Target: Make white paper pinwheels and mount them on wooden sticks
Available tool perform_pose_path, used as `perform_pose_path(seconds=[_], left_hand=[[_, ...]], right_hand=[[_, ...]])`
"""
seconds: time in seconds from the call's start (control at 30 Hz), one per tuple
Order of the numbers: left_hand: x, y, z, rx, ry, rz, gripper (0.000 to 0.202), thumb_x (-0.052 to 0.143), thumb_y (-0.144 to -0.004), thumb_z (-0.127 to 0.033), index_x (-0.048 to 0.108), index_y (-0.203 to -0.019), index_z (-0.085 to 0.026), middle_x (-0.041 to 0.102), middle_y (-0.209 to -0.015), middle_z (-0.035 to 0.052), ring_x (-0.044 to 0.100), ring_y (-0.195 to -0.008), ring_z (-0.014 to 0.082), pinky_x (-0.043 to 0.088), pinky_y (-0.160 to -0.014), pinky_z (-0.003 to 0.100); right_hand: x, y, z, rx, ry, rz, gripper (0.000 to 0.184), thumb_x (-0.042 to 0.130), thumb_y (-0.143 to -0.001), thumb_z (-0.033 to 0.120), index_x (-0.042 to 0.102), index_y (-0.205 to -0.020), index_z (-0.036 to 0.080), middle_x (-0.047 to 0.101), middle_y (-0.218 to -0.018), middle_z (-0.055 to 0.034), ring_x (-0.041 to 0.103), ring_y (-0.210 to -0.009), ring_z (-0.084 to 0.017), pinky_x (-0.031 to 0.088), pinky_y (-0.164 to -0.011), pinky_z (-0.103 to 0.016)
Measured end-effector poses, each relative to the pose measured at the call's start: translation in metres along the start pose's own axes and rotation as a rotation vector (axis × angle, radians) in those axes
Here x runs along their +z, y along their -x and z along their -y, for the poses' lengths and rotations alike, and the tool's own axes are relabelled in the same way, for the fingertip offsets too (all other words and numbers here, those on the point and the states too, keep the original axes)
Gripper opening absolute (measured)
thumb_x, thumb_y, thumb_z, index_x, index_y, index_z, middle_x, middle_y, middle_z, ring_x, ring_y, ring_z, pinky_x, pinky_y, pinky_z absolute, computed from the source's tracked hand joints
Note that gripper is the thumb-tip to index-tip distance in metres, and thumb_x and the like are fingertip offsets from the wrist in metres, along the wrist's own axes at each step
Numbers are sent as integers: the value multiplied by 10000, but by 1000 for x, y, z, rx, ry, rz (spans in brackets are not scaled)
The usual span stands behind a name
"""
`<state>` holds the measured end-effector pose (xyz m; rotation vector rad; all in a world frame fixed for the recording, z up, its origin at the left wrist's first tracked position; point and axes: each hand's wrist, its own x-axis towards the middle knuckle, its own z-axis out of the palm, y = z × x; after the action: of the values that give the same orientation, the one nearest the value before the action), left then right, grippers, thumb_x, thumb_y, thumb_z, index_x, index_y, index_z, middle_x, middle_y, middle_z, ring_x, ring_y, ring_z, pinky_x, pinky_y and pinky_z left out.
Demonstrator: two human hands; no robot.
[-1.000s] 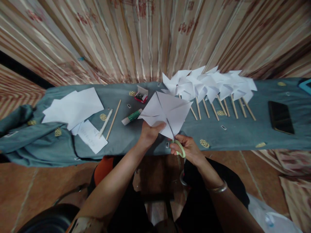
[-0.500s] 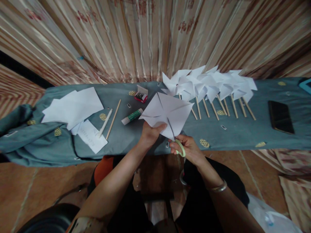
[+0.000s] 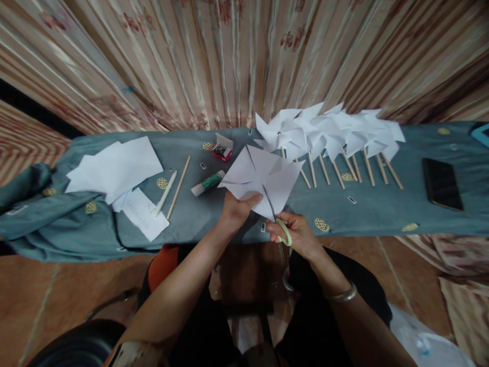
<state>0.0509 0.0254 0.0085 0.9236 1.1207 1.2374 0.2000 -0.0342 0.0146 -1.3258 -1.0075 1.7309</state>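
My left hand [image 3: 240, 208] pinches a square sheet of white paper [image 3: 280, 176] near its lower left edge, thumb on top. Slits run inward from the sheet's corners. In my right hand [image 3: 296, 232] is a pair of scissors [image 3: 284, 232] with pale green handles. Its blades lie along the slit at the corner nearest me. Just left of the sheet are a green and white glue stick [image 3: 208, 183] and an open red box [image 3: 222, 150] of small dark items.
Several white paper pinwheels [image 3: 298, 132] on wooden sticks lie at the back right. A phone [image 3: 443, 183] rests farther right. To the left are stacked white sheets [image 3: 118, 165], a white pencil-like stick [image 3: 166, 192], a wooden stick [image 3: 179, 187] and a written-on paper [image 3: 143, 216].
Almost nothing differs. The paper's right corner has shifted very slightly, and both hands keep their hold in nearly the same place.
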Motion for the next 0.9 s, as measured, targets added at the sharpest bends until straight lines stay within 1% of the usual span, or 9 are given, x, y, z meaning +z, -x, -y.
perform_pose_path(seconds=[0.3, 0.43, 0.57, 0.63, 0.67, 0.7, 0.8, 0.87, 0.9], left_hand=[[1, 2, -3, -16, -2, -1, 338, 762, -558, -224, 657, -868, -137, 718, -909, 77, 665, -847, 235, 532, -819, 373], [-1, -1, -3, -1, -4, -25, 359, 767, -554, -207, 662, -888, -128, 723, -947, 93, 673, -891, 249, 529, -851, 384], [-7, -5, -7, 26, 1, -81, 426, 768, -559, -201, 657, -963, -123, 718, -1020, 107, 674, -935, 250, 516, -892, 391], [-11, -7, -9, 31, 20, -100, 457, 775, -550, -204, 649, -982, -124, 717, -1033, 109, 673, -948, 248, 514, -903, 391], [-13, -7, -10, 28, 29, -107, 471, 779, -545, -207, 644, -989, -127, 716, -1036, 110, 673, -949, 249, 517, -901, 394], [-15, -8, -11, 22, 34, -113, 480, 783, -541, -211, 641, -994, -132, 716, -1042, 111, 674, -951, 251, 519, -901, 397], [-21, -10, -11, 22, 15, -130, 473, 787, -546, -216, 643, -991, -151, 711, -1074, 111, 668, -987, 257, 510, -931, 403], [-24, -9, -8, 29, -10, -134, 450, 784, -559, -217, 649, -983, -156, 711, -1075, 107, 663, -1013, 262, 498, -957, 408], [-25, -8, -6, 25, -26, -131, 445, 784, -561, -219, 652, -982, -156, 714, -1065, 104, 663, -1014, 265, 496, -961, 414]], right_hand=[[2, 2, 3, 19, -8, -23, 427, 882, -477, 482, 641, -637, 167, 607, -474, 38, 509, -402, -68, 393, -398, -188], [3, 4, 3, 62, 15, -7, 453, 877, -485, 474, 634, -716, 168, 618, -504, 40, 547, -434, -86, 424, -428, -197], [-8, 9, -3, 123, 140, 34, 452, 844, -544, 473, 614, -795, 175, 612, -536, 49, 556, -457, -94, 421, -450, -204], [-18, 15, -5, 85, 298, 37, 419, 810, -598, 473, 610, -819, 178, 602, -549, 52, 536, -457, -94, 391, -449, -209], [-24, 19, -6, 49, 411, 24, 399, 788, -628, 474, 611, -833, 181, 594, -548, 53, 536, -461, -104, 374, -447, -216], [-30, 24, -6, -1, 553, -18, 378, 763, -661, 471, 618, -858, 184, 591, -549, 51, 550, -477, -119, 370, -454, -225], [-45, 39, -3, -105, 1022, -243, 354, 689, -754, 404, 625, -1022, 181, 685, -680, -11, 661, -626, -198, 446, -569, -280], [-52, 47, 0, -126, 1268, -376, 345, 632, -808, 354, 605, -1095, 165, 729, -779, -66, 702, -717, -239, 472, -626, -302], [-55, 50, 1, -116, 1367, -433, 337, 610, -826, 333, 596, -1111, 153, 736, -799, -89, 712, -736, -253, 476, -630, -307]])
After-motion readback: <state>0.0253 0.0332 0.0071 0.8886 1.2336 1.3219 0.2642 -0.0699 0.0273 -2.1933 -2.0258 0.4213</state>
